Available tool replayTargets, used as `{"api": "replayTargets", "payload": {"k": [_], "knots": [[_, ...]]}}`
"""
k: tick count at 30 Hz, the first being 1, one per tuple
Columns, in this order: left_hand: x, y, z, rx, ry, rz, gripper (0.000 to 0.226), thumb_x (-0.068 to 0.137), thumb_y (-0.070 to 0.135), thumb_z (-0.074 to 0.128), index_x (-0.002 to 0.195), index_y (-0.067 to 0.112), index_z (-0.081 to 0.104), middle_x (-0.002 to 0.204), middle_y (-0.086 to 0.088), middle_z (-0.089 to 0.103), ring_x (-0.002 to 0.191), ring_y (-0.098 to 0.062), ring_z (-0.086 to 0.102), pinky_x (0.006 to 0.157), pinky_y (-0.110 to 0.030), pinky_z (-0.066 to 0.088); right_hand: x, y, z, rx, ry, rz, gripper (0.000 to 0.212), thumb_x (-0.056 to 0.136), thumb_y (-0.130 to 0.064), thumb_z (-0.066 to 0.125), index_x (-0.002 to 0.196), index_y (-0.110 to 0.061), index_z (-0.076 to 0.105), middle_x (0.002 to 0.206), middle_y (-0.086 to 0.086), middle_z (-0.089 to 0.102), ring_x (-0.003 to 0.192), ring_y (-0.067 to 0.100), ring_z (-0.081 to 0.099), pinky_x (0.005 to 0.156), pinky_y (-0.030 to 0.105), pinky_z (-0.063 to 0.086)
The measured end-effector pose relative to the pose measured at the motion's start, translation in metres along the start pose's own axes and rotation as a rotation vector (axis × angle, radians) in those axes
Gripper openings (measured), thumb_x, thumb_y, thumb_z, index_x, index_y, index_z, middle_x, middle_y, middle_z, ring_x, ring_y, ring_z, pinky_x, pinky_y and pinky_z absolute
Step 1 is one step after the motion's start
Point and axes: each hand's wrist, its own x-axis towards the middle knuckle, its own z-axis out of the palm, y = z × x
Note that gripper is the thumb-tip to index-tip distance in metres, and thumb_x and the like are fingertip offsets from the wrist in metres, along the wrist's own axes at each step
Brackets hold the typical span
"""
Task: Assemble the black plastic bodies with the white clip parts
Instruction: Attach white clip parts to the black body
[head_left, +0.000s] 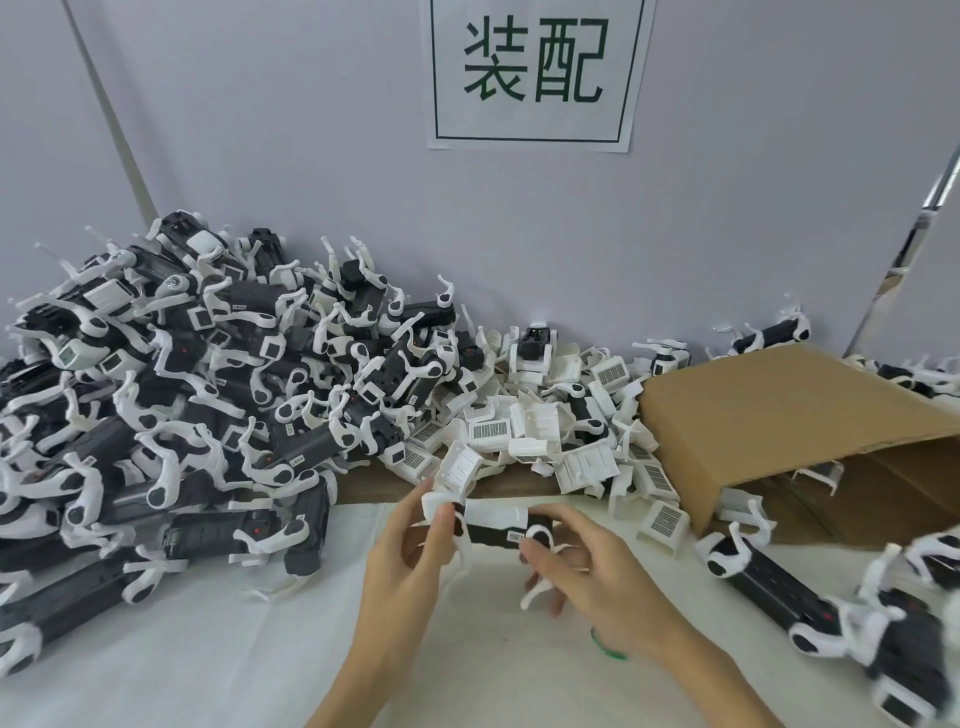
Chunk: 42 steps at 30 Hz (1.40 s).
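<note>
Far left of the left hand (410, 540) sat a heap of assembled units (182, 395), close enough to snag. That hand pinched a white clip part (457, 470) against the end of a black plastic body (496, 530); the right hand (576, 566) gripped the body's other end, fingers curled round. Misaligned clip could jam or snap under a push. Right of both hands, loose clips (545, 441) spilled by a cardboard box (789, 431).

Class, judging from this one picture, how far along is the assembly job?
Done: a big pile of assembled units on the left. In hand: left hand and right hand hold one black body with a white clip on it. Left: loose white clips by the cardboard box.
</note>
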Motion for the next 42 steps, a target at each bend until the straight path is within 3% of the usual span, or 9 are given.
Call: {"api": "replayTargets", "payload": {"k": [4, 7, 9, 12, 18, 23, 29, 38, 42], "knots": [[0.003, -0.001, 0.000, -0.020, 0.062, 0.017, 0.058, 0.097, 0.071, 0.041, 0.141, 0.037, 0.059, 0.119, 0.010, 0.072, 0.108, -0.013, 0.070, 0.098, -0.033, 0.053, 0.021, -0.027, -0.031, 0.446, 0.020, 0.050, 0.057, 0.090, -0.041, 0.069, 0.130, 0.000, 0.066, 0.111, 0.034, 0.070, 0.082, 0.036, 0.073, 0.062, 0.033, 0.062], [0.002, -0.001, -0.001, 0.071, 0.038, 0.044, 0.048, 0.098, 0.066, 0.044, 0.125, 0.034, 0.067, 0.113, 0.014, 0.071, 0.106, -0.010, 0.068, 0.092, -0.031, 0.053, 0.032, -0.050, -0.074, 1.185, 0.019, -0.151, 0.076, 0.094, -0.042, 0.067, 0.148, 0.003, 0.039, 0.152, 0.029, 0.049, 0.133, 0.038, 0.059, 0.100, 0.036, 0.058], [0.001, -0.003, 0.001, 0.159, 0.028, 0.052, 0.028, 0.105, 0.051, 0.051, 0.116, 0.034, 0.070, 0.113, 0.013, 0.070, 0.104, -0.008, 0.067, 0.092, -0.028, 0.052, 0.037, -0.058, -0.092, 1.382, -0.064, -0.156, 0.099, 0.088, -0.057, 0.069, 0.153, 0.001, 0.024, 0.155, 0.037, 0.040, 0.144, 0.048, 0.045, 0.117, 0.045, 0.045], [0.000, -0.009, 0.003, 0.375, 0.034, 0.141, 0.014, 0.107, 0.023, 0.060, 0.111, 0.031, 0.070, 0.115, 0.011, 0.065, 0.106, -0.006, 0.063, 0.089, -0.019, 0.049, 0.041, -0.042, -0.088, 1.079, -0.135, -0.032, 0.082, 0.097, -0.055, 0.066, 0.155, -0.003, 0.039, 0.152, 0.028, 0.050, 0.141, 0.043, 0.051, 0.109, 0.045, 0.051], [0.013, -0.018, 0.011, 0.762, -0.031, 0.155, 0.028, 0.104, 0.024, 0.064, 0.132, 0.024, 0.061, 0.131, 0.009, 0.044, 0.123, -0.010, 0.045, 0.093, -0.015, 0.033, 0.032, 0.011, -0.054, 0.940, -0.064, 0.236, 0.052, 0.098, -0.039, 0.063, 0.135, -0.003, 0.066, 0.117, 0.017, 0.071, 0.093, 0.028, 0.073, 0.077, 0.037, 0.062], [0.083, 0.009, 0.022, 1.096, -0.035, 0.329, 0.040, 0.106, 0.029, 0.057, 0.144, 0.019, 0.052, 0.151, -0.008, 0.033, 0.136, -0.027, 0.034, 0.106, -0.034, 0.044, 0.030, 0.023, -0.041, 0.942, -0.041, 0.291, 0.049, 0.093, -0.038, 0.066, 0.127, -0.005, 0.073, 0.109, 0.016, 0.073, 0.089, 0.027, 0.072, 0.073, 0.035, 0.062], [0.182, 0.037, 0.039, 1.680, -0.129, 0.465, 0.042, 0.110, 0.035, 0.046, 0.144, 0.012, 0.054, 0.173, -0.018, 0.017, 0.159, -0.039, 0.014, 0.128, -0.050, 0.026, 0.028, 0.026, -0.036, 0.951, -0.075, 0.314, 0.049, 0.096, -0.038, 0.064, 0.129, -0.001, 0.071, 0.112, 0.020, 0.070, 0.089, 0.029, 0.069, 0.076, 0.037, 0.059], [0.195, 0.035, 0.041, 1.643, -0.065, 0.490, 0.081, 0.094, 0.002, 0.067, 0.160, 0.008, 0.021, 0.134, -0.023, 0.043, 0.092, -0.024, 0.057, 0.085, -0.031, 0.048, 0.027, 0.026, -0.034, 0.934, -0.093, 0.304, 0.050, 0.094, -0.036, 0.064, 0.127, 0.000, 0.071, 0.109, 0.020, 0.069, 0.087, 0.028, 0.067, 0.076, 0.036, 0.057], [0.180, 0.033, 0.033, 1.598, -0.107, 0.585, 0.041, 0.099, 0.001, 0.061, 0.137, 0.005, 0.049, 0.139, -0.016, 0.041, 0.096, -0.019, 0.061, 0.084, -0.030, 0.048, 0.026, 0.027, -0.033, 0.920, -0.098, 0.310, 0.049, 0.096, -0.038, 0.064, 0.128, -0.001, 0.071, 0.110, 0.019, 0.069, 0.088, 0.027, 0.067, 0.077, 0.036, 0.058]]}}
